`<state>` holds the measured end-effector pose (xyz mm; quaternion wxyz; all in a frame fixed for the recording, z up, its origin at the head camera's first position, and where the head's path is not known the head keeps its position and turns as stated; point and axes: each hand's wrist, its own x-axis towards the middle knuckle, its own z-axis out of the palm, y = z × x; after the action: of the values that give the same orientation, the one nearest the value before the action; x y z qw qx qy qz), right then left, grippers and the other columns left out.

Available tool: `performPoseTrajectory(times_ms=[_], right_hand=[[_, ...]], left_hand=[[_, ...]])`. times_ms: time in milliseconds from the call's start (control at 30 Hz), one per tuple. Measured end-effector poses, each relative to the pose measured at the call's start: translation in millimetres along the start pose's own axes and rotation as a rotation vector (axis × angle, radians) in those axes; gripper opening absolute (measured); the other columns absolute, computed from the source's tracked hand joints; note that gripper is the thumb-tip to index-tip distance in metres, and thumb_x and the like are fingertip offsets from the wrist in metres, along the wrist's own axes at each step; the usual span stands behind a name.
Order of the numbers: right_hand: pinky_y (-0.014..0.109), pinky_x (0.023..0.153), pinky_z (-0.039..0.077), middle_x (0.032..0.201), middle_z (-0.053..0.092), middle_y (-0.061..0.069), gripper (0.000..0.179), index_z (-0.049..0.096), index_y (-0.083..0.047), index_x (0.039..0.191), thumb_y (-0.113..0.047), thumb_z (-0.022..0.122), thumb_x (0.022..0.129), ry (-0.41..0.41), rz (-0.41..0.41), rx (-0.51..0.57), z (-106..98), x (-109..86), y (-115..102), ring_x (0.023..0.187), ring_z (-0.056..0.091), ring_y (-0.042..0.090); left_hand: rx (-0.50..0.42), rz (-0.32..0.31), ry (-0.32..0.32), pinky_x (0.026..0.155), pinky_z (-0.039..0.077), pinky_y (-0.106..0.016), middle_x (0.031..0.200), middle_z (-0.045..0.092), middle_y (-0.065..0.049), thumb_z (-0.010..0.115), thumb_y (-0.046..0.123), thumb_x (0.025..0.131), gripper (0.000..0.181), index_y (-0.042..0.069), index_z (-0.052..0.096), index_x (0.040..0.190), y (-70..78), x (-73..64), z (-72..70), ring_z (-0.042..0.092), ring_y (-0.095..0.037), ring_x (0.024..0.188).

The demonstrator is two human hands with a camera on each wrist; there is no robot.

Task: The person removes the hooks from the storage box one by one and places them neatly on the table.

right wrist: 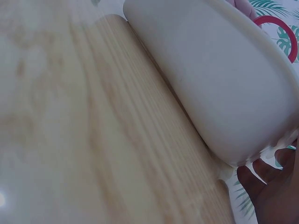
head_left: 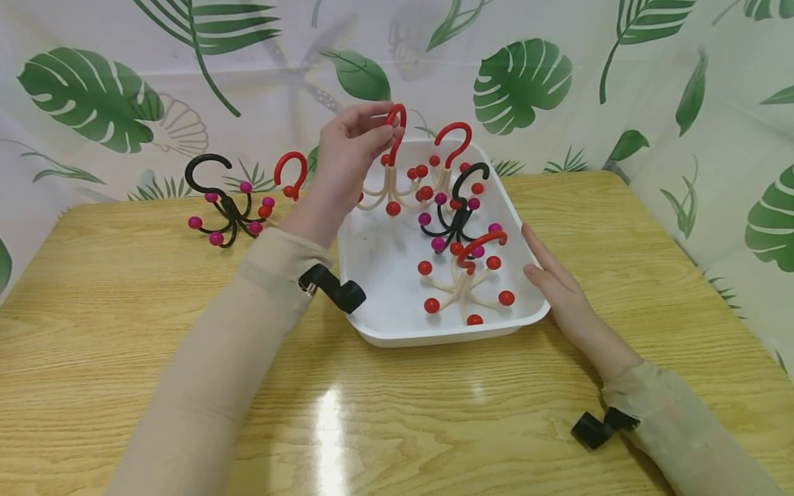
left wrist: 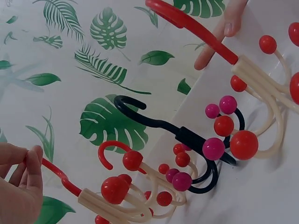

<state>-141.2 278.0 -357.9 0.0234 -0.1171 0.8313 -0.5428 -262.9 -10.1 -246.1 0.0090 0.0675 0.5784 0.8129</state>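
My left hand (head_left: 353, 148) pinches the red hook of a beige hook hanger (head_left: 389, 180) tipped with red balls, upright over the far left of a white tray (head_left: 384, 275). In the left wrist view, thumb and fingertips meet on that hook. My right hand (head_left: 561, 296) grips the tray's right rim, thumb over the edge and fingers along the outer wall. Inside the tray stand another red-hooked hanger (head_left: 446, 180) at the back, a black hanger (head_left: 460, 219) with magenta balls mid-right, and a third red-hooked hanger (head_left: 463, 284) in front.
On the wooden table (head_left: 124, 310), left of the tray, stand a black hanger (head_left: 231, 210) with magenta balls and a red-hooked hanger (head_left: 302, 169), partly hidden behind my left wrist. A leaf-patterned cloth (head_left: 428, 76) rises behind the table's back edge.
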Motion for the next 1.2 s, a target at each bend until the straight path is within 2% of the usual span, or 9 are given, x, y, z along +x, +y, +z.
performPoseTrajectory(times_ms=[333,567,833,1067,1200], right_hand=[[0.055,0.108,-0.001,0.152,0.006,-0.007,0.052,0.013,-0.025,0.146,-0.026,0.033,0.098,0.006,0.0,-0.005,1,0.1,0,0.139,0.0,0.014],[0.055,0.108,-0.001,0.152,0.005,-0.008,0.052,0.012,-0.025,0.146,-0.027,0.033,0.098,0.002,0.005,0.001,0,0.0,0,0.139,0.0,0.014],[0.052,0.109,-0.001,0.152,0.005,-0.007,0.052,0.012,-0.023,0.146,-0.026,0.033,0.098,0.002,0.001,0.013,0,0.3,1,0.139,0.0,0.013],[0.049,0.11,0.0,0.152,0.007,-0.008,0.052,0.012,-0.023,0.146,-0.026,0.033,0.098,0.005,0.009,0.011,0,0.9,2,0.138,0.001,0.011],[0.049,0.11,0.0,0.152,0.007,-0.008,0.052,0.013,-0.024,0.146,-0.027,0.033,0.098,0.007,0.003,0.003,0,0.7,2,0.139,0.001,0.012]], left_hand=[[0.007,0.051,-0.039,0.085,0.048,-0.024,0.109,0.06,-0.009,0.062,0.003,0.084,0.025,0.009,0.063,0.108,17.2,-22.4,-7.6,0.062,-0.023,0.096],[0.077,0.105,-0.058,0.088,0.047,-0.027,0.109,0.06,-0.011,0.063,0.005,0.084,0.025,0.008,0.063,0.109,27.6,-42.0,-23.8,0.061,-0.024,0.096],[0.09,0.104,-0.08,0.088,0.047,-0.028,0.111,0.059,-0.013,0.063,0.004,0.083,0.025,0.005,0.062,0.108,35.1,-60.0,-40.9,0.062,-0.026,0.095],[0.034,0.118,-0.077,0.084,0.05,-0.027,0.102,0.062,-0.014,0.064,0.003,0.082,0.025,0.001,0.062,0.106,41.3,-75.1,-58.0,0.063,-0.025,0.087],[-0.02,0.146,-0.097,0.082,0.05,-0.027,0.099,0.063,-0.014,0.065,0.001,0.081,0.024,-0.001,0.062,0.105,41.9,-82.9,-70.4,0.063,-0.025,0.082]])
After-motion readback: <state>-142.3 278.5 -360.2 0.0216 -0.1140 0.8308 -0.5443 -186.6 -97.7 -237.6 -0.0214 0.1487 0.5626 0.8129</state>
